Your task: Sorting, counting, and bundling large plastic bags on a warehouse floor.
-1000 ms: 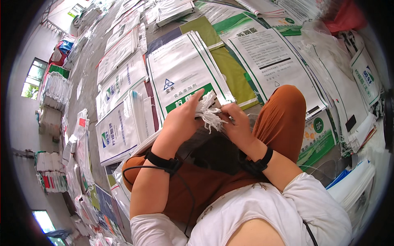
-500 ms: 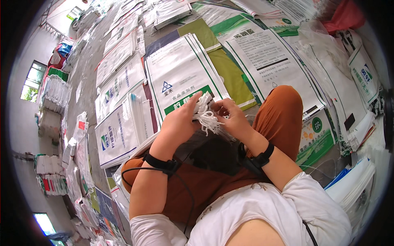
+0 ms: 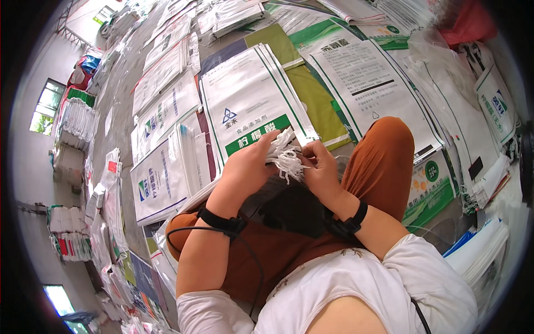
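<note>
- Left hand [image 3: 247,167] wrapped around a bundle of white strings [image 3: 282,156], fingers clamped tight on it, probably to keep the loose ends from spreading
- Right hand [image 3: 317,167] just beside, touching the same bundle, fingertips pinched together on a few strands at its frayed end, seemingly to pick some out
- Bundle held above the lap, close to the body and between both hands, over a dark cloth [image 3: 289,209] spread across the thighs
- Black wristbands on both wrists, a thin cable [image 3: 183,231] looping off the left one
- Orange-brown trousers [image 3: 384,161], right knee raised to the right of the hands
- Far from the hands, flat on the floor: a white printed sack with a green band [image 3: 250,106], touching the left knuckles in the view
- Further right, another large white sack with green edging [image 3: 361,72]; an olive-green sheet [image 3: 311,89] between the two
- More stacked sacks to the left [image 3: 161,178], piles along the far left wall [image 3: 75,119]
- Stacks of white sacks near the right side [image 3: 484,250], crowding the space by the right elbow
- Nothing between the two hands except the strings themselves
</note>
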Demonstrator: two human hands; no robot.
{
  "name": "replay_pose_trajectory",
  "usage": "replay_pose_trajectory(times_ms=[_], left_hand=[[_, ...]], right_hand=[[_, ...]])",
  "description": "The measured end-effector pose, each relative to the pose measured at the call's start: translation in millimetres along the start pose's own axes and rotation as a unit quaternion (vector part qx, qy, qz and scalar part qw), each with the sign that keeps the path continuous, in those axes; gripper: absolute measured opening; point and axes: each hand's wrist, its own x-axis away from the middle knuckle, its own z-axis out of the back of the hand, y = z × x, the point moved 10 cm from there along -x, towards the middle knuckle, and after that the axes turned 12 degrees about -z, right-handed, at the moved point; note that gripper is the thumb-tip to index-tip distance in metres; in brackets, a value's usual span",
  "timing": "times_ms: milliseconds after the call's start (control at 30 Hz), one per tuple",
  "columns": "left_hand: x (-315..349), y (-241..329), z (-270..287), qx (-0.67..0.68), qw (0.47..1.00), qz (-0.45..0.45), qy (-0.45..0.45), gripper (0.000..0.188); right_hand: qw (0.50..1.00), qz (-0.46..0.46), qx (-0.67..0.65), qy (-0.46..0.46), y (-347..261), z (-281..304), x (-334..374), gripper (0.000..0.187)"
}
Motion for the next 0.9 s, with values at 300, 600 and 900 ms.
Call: replay_pose_trajectory(times_ms=[300, 600, 900], left_hand=[[1, 4, 0, -0.007, 0.999, -0.044, -0.009, 0.039], [-2, 11, -5, -0.028, 0.997, -0.065, -0.038, 0.038], [-2, 21, -12, -0.030, 0.995, -0.050, -0.080, 0.043]], right_hand=[[0.996, 0.063, 0.055, -0.023, -26, 8, 3, 0.023], [0.980, 0.180, 0.078, -0.039, -38, 18, 6, 0.022], [0.955, 0.109, 0.023, -0.276, -9, -29, 16, 0.099]])
